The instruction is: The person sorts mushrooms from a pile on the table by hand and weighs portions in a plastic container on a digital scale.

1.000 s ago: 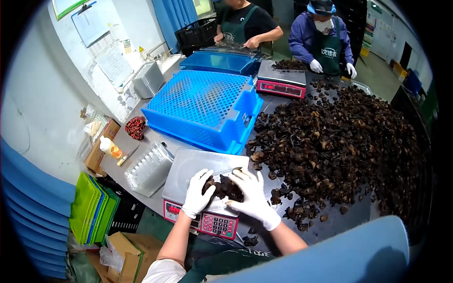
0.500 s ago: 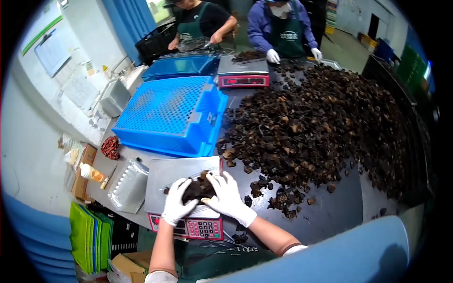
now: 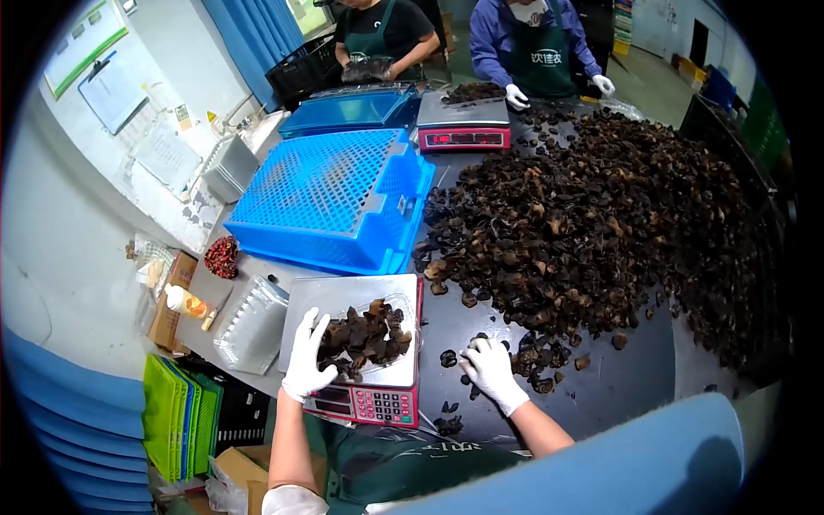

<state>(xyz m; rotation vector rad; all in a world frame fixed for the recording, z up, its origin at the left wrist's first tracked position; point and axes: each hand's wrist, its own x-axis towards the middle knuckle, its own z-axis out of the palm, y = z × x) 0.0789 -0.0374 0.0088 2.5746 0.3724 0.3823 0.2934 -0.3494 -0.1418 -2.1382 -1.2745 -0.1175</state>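
A clear plastic tray [image 3: 402, 302] of black fungus [image 3: 367, 335] rests on the near scale [image 3: 343, 292]. My left hand [image 3: 307, 359], white-gloved, is open at the tray's left side, thumb and fingers spread apart. To the right of the scale, my right hand [image 3: 493, 371] is low over the dark table [image 3: 592, 399], also gloved. Its fingers are curled down among loose black fungus pieces [image 3: 539, 362]; what is under the fingertips is hidden. A large heap of black fungus [image 3: 592, 232] covers the table beyond.
An upturned blue crate [image 3: 322, 193] stands behind the scale. Stacked clear trays [image 3: 251, 330] lie left, near a bottle [image 3: 186, 302] and a red bundle [image 3: 221, 257]. Across the table, two aproned people work by another scale [image 3: 463, 137].
Both hands have come off the fungus heaped in the tray. My left hand shifted to the tray's left side; my right hand moved right, down to the table. The view shifted slightly.
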